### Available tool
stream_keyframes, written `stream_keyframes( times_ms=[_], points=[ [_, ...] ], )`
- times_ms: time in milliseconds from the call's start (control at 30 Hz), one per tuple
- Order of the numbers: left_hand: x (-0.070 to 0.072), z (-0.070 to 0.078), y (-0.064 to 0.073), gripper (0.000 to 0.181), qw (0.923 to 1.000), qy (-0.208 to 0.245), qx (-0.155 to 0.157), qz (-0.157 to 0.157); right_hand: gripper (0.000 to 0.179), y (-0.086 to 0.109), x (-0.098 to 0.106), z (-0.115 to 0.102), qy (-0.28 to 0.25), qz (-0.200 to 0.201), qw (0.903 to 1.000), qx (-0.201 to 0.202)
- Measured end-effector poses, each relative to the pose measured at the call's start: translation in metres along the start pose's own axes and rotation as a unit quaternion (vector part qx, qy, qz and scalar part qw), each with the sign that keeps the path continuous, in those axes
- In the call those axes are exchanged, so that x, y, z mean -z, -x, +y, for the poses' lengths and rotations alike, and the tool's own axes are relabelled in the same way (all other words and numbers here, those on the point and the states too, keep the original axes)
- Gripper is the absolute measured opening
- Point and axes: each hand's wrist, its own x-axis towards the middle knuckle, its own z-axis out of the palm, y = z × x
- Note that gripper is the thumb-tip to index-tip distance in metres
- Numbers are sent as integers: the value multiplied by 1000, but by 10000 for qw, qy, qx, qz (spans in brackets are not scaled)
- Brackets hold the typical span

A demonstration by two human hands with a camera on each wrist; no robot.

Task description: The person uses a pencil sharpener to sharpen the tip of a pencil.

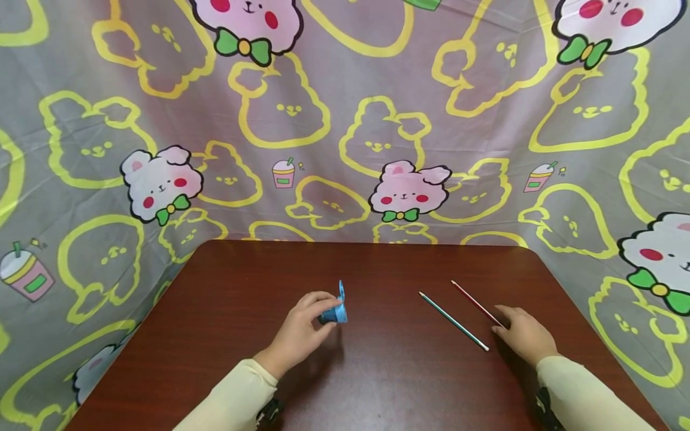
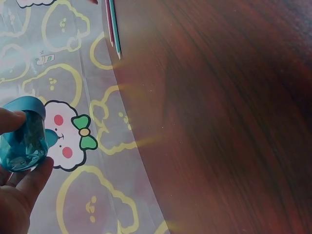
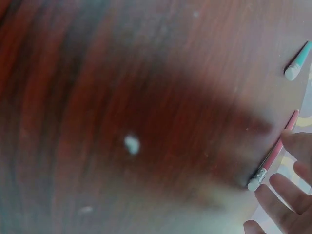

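Observation:
My left hand (image 1: 302,326) holds a small blue pencil sharpener (image 1: 335,312) above the table, thumb on one side and fingers on the other. Its lid (image 1: 341,290) stands flipped up, and the see-through body (image 2: 24,146) shows in the left wrist view. On the right, my right hand (image 1: 525,335) is at the near end of a red pencil (image 1: 477,303) lying on the table. The thumb (image 3: 295,144) overlaps the pencil's shaft, and the other fingers are spread near its white eraser (image 3: 254,184). A green pencil (image 1: 453,320) lies to the left of the red one.
The dark brown wooden table (image 1: 259,275) has rounded far corners. A grey cloth (image 1: 334,78) with cartoon bears and rabbits hangs behind it and along both sides. Both forearms, in pale sleeves (image 1: 232,395), come in from the near edge.

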Motion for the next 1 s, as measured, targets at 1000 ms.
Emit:
stream_keyframes(
  times_ms=[1000],
  points=[
    [-2, -2, -1, 44, 9999, 85, 71, 45, 18, -2, 6, 4, -219, -367, 9974, -576]
  ],
)
